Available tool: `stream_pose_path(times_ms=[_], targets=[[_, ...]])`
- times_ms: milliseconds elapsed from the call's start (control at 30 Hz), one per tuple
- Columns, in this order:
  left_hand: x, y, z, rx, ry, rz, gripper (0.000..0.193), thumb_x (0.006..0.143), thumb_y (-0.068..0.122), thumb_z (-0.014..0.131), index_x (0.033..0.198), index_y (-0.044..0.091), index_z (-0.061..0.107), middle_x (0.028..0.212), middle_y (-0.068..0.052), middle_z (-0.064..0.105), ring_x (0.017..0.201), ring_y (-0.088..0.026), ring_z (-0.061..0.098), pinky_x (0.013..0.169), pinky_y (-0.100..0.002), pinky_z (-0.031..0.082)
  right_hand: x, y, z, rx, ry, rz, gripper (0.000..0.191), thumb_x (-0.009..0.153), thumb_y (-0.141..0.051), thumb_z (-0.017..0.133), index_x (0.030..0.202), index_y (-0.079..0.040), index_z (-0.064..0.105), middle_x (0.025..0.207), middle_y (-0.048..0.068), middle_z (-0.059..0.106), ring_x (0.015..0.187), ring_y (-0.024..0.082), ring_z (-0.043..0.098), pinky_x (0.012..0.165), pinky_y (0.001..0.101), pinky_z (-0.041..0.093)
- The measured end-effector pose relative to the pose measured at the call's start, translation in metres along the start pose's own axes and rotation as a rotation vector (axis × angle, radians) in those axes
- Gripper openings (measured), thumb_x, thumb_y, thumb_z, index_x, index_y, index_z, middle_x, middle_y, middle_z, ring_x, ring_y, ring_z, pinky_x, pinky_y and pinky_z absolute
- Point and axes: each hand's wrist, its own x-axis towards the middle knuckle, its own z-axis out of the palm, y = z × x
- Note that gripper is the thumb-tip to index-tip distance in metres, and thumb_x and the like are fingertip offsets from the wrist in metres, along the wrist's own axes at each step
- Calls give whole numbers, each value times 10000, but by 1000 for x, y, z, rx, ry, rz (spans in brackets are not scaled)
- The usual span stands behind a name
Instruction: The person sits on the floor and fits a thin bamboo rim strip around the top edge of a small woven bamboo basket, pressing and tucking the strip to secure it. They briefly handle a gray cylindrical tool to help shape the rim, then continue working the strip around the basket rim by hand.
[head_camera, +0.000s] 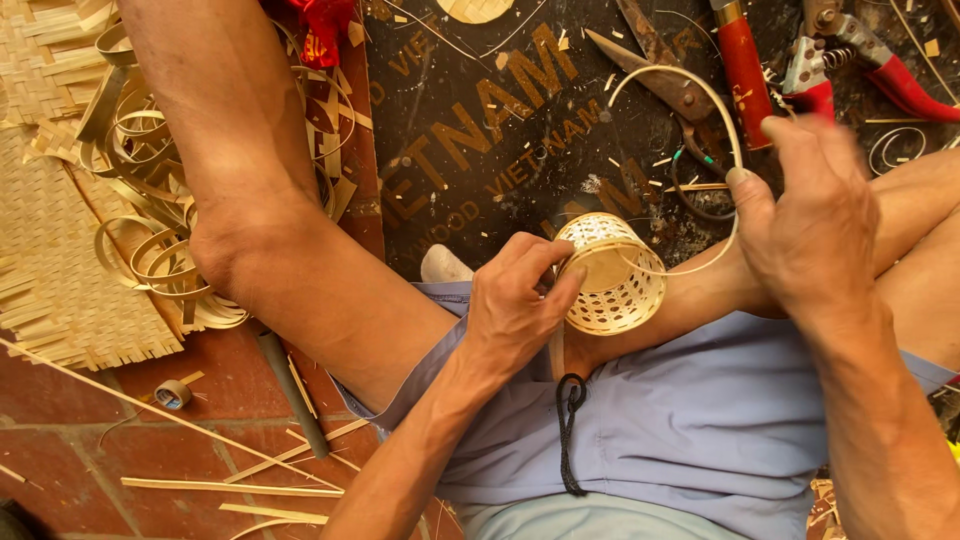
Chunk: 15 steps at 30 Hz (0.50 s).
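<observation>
Basket (612, 275), small, round, openwork woven from pale bamboo, sits at frame centre, tipped so its open mouth faces up toward the camera; it rests against the person's bare leg, above the blue shorts (700, 420). Left hand (515, 305) lies at 9 o'clock of the basket, touching it: fingers curled closed around the near side wall, thumb pressed on the rim. Right hand (815, 215) is at 2 o'clock of the basket, apart from it, not touching the weave; thumb and fingers are pinched shut on a thin bamboo strip (690, 85). Strip runs from that pinch up in a loop toward 12 o'clock and also curves down and back to the basket rim, so strip links right hand and basket. Right hand slightly blurred; exact finger positions on the strip cannot be told. Basket therefore lies between the two hands, hard against the left, well short of the right. Surroundings: dark board (480, 150) at 12 o'clock of the basket, littered with bamboo chips; scissors (655, 65) on it at 12 o'clock; red-handled tool (745, 65) and red-handled pruners (850, 60) at 1 o'clock. Curled bamboo shavings (150, 220) and woven bamboo mat (45, 270) at 9 o'clock, far left. Small tape roll (173, 393) and loose bamboo slivers on red tile floor (70, 470) at 8 o'clock. Black drawstring (570, 430) hangs from the shorts at 6 o'clock.
</observation>
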Motion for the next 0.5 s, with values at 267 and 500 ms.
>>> stream_pose_path(times_ms=[267,500], targets=[[48,-7,-15,217,-128,10,148,867,137,723,979,49,765,819,-148,714,769,-318,719,691,-423,561,16,-33,16,17,-307,-394,422,769,-345,802,1069,-53,752,960,106,735,878,307,695,704,436,474],[75,-8,-31,160,-306,-154,206,845,211,698,967,65,777,825,-152,742,746,-297,750,668,-403,581,42,-39,28,-244,-513,-313,250,818,-348,763,965,-146,753,836,52,700,763,276,672,671,417,478]])
